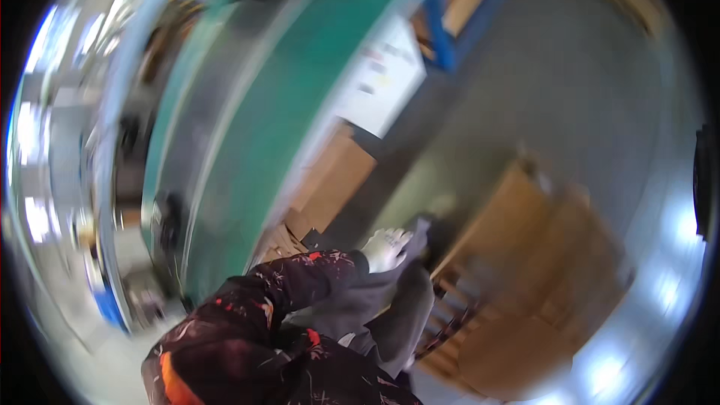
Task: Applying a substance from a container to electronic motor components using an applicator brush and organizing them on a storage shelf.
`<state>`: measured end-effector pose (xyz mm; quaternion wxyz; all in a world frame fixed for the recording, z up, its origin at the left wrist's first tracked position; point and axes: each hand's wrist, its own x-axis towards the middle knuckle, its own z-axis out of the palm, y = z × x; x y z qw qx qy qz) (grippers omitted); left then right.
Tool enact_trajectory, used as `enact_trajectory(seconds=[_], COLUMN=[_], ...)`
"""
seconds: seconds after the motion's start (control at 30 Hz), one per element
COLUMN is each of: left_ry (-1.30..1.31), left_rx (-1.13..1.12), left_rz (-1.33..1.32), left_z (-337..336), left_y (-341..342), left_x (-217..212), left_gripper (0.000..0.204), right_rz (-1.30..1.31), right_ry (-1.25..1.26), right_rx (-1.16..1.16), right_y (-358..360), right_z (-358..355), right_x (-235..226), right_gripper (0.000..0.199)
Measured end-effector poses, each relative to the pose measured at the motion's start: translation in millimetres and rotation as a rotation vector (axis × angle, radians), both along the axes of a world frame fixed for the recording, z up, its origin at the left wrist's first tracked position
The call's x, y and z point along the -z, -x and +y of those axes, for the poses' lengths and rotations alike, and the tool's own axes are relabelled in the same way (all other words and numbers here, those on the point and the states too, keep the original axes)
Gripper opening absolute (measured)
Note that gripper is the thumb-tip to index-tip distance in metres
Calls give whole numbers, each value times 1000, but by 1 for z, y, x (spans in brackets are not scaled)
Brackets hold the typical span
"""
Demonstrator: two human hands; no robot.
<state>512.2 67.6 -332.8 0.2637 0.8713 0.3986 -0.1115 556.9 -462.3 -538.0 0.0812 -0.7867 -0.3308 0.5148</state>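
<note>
My left hand (385, 250) wears a pale glove and sits at the end of a dark sleeve (315, 274) with red print. It hangs in front of my grey trousers (409, 307), with its fingers toward a grey, blurred patch that may be trouser cloth. Motion blur smears the fingers, so their grip is unclear, and no held thing can be made out. Left of this hand, lower down, are brown cardboard boxes (334, 176). My right hand does not show.
A long green-topped workbench (300, 75) runs along the left, with a dark strip down its length. Beyond the boxes stand a white box (382, 79) and a blue frame (446, 30). Brown, blurred cardboard or wood (517, 247) is at the right, beside a slatted wooden piece (450, 307). Grey floor (570, 82) stretches ahead.
</note>
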Motion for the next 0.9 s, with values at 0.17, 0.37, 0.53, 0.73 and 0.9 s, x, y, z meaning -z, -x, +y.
enact_trajectory(seconds=[0.17,0.37,0.53,0.73,0.9], left_ry=[-290,-434,-270,-234,-133], left_rx=[-626,-1510,-1967,-2174,-2064], left_rz=[-112,-1,165,177,167], left_z=[-24,-230,-336,-387,-390], left_y=[135,305,390,489,591], left_x=[-150,-194,-182,-168,-185], left_gripper=[49,54,62,64,65], right_rz=[-13,-227,-470,-39,321], right_ry=[-116,-272,-476,-574,-597], right_rx=[-306,-656,-858,-1183,-1458], right_y=[-111,-218,-202,150,434], right_z=[173,303,406,497,513], right_x=[-63,-158,-204,-364,-376], right_gripper=[32,34,36,40,49])
